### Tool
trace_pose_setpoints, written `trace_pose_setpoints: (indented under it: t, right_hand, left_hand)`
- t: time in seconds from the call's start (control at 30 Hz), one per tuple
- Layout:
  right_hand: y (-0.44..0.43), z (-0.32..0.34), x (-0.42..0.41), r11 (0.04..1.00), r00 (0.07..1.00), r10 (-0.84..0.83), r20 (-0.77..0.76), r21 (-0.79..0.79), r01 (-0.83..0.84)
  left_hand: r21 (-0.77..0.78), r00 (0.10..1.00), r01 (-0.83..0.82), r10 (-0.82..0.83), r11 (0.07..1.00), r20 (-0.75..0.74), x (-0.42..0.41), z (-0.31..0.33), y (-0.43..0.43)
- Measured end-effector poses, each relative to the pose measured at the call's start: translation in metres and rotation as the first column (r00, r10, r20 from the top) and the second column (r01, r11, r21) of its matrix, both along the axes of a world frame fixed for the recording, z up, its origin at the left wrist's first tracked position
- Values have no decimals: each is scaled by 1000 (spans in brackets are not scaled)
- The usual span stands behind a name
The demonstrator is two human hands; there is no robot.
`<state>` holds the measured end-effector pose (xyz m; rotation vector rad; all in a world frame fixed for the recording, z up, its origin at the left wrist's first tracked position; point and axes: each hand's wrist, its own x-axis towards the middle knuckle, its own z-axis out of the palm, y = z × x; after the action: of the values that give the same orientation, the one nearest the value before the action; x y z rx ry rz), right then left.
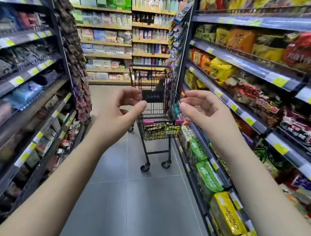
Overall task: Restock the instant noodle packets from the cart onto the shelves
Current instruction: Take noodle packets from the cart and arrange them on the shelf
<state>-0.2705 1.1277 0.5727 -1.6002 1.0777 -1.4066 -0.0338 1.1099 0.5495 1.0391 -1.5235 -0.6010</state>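
Ahead, both hands [163, 107] half-curled, empty, short of the cart [159, 107].

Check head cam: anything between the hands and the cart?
Nothing in the head view: both hands, left and right, are empty and raised short of the cart; only bare grey floor below.

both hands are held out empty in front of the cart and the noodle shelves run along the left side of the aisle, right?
Not quite. The head view shows the noodle shelves along the right side. Left hand and right hand are indeed empty, before the cart.
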Motion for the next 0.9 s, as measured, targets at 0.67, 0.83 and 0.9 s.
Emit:
trace_pose_setpoints:
  t: [0.67,0.83,0.9]
  right_hand:
    - [-424,-52,-31,983,993,120,4,137,-120]
    - [-505,-72,-27,971,990,141,-7,196,-137]
    - [-532,-82,-24,965,991,134,-8,228,-129]
  left_hand:
    - [209,999,-16,10,978,34,-37,-48,-401]
    - [271,999,-36,37,962,2,-27,-72,-468]
    - [299,1000,-24,26,954,-2,-24,-83,-496]
